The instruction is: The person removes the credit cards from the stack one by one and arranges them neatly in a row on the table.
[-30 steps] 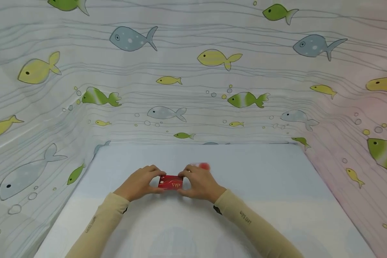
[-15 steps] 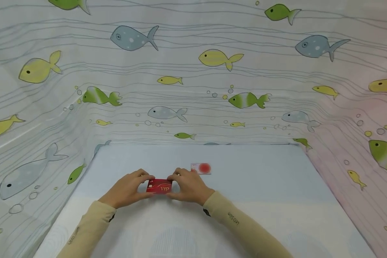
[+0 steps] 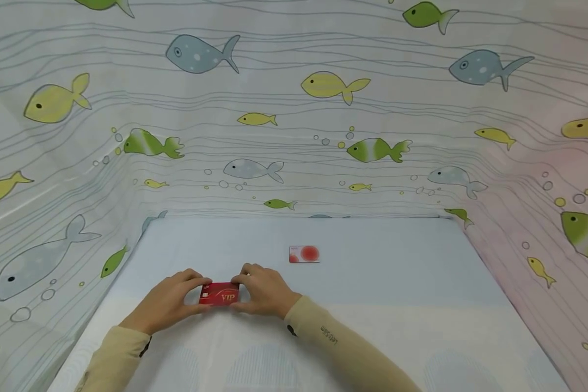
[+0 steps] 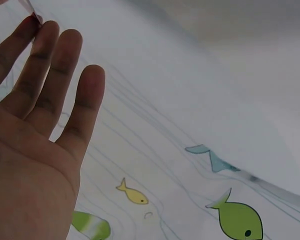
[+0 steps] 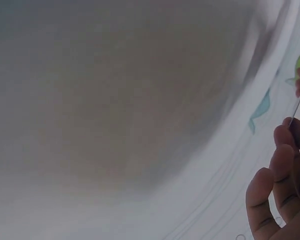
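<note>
Both hands pinch a red VIP card (image 3: 219, 294) between them, its printed face toward the head camera. My left hand (image 3: 171, 299) grips the card's left end between thumb and fingers. The right end is pinched by my right hand (image 3: 267, 291). In the left wrist view the left hand (image 4: 45, 110) shows its palm, with the card's edge at the fingertips in the top left corner. The right wrist view catches the card edge-on as a thin line above the right hand's fingers (image 5: 285, 175). Beyond the right hand, a white card with red circles (image 3: 304, 254) lies on the table.
The table (image 3: 397, 272) is covered in pale blue and white. A fish-patterned sheet (image 3: 294, 109) rises behind it and along both sides. Beige sleeves (image 3: 343, 343) cover both forearms.
Both hands have moved left and toward the person, carrying the red card between them. The white card with red circles, partly covered by the right hand before, is now in full view.
</note>
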A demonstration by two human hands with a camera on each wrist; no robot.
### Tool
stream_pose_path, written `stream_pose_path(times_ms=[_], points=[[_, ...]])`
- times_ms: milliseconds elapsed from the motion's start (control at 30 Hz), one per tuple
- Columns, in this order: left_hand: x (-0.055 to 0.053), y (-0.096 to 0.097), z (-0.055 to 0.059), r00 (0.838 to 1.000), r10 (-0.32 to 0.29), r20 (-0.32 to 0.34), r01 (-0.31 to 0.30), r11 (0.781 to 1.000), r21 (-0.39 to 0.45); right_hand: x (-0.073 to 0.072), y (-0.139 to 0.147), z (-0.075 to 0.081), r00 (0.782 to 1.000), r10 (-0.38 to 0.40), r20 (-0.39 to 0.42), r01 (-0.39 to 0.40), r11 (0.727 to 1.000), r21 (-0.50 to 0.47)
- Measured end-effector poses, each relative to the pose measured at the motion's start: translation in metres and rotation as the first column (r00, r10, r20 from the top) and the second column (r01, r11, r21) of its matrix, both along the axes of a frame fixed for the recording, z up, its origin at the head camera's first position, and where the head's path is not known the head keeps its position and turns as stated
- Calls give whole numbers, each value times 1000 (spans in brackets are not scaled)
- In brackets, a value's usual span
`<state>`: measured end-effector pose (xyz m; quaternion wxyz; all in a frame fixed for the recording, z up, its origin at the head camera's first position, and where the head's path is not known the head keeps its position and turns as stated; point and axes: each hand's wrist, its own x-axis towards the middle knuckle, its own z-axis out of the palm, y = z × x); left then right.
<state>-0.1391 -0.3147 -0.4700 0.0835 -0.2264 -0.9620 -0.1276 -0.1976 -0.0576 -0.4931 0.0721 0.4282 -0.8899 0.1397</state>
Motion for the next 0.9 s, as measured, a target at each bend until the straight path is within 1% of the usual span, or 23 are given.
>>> stream_pose_path(times_ms=[33, 133, 300, 433, 600, 700, 900], points=[[2, -2, 1, 1000, -1, -11, 0, 1000, -3, 1, -2, 1, 1000, 3, -3, -3, 1000, -1], [6, -7, 4, 1000, 4, -17, -4, 1000, 7, 3, -8, 3, 1000, 9, -11, -9, 1000, -4], [11, -15, 6, 999, 34, 15, -35, 999, 40, 7, -15, 8, 999, 18, -30, -19, 1000, -10], [13, -20, 9, 998, 58, 34, -59, 998, 27, 11, -24, 9, 999, 6, -33, -7, 1000, -7], [16, -31, 12, 994, 88, 61, -88, 996, -5, 18, -39, 7, 998, -18, -63, 18, 1000, 4], [17, -37, 13, 995, 82, 65, -81, 997, -10, 21, -47, 5, 997, -32, -73, 33, 999, 12], [16, -41, 10, 997, 59, 43, -58, 998, -29, 24, -54, 0, 998, -53, -37, 54, 998, 24]])
